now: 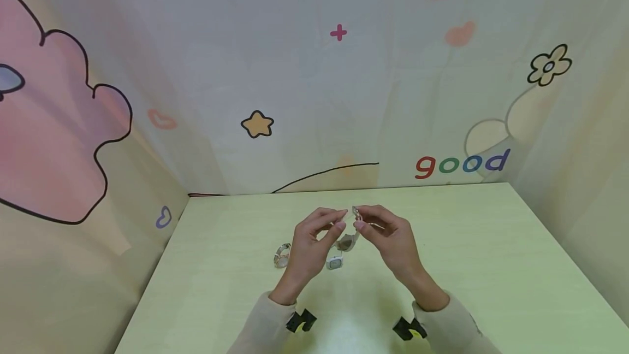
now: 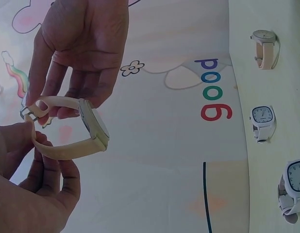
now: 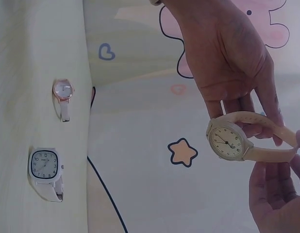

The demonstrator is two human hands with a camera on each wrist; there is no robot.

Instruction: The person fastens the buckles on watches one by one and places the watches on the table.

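Both hands hold a wristwatch [image 3: 226, 142] up above the table, its pale strap curved into a loop and its round, light dial facing the right wrist view. My left hand [image 1: 312, 242] pinches the strap beside the metal buckle [image 2: 27, 112]; in the head view its exact contact is hard to make out. From the other side, my right hand [image 1: 393, 239] grips the strap near its end between thumb and fingers. The fingers partly hide where the strap ends meet.
On the table [image 1: 221, 299] lie a round-faced watch [image 1: 282, 255] to the left and a white square watch [image 1: 334, 262] below the hands. A beige-strapped watch [image 2: 264, 48] also shows in the left wrist view. A printed curtain [image 1: 304, 70] closes off the back.
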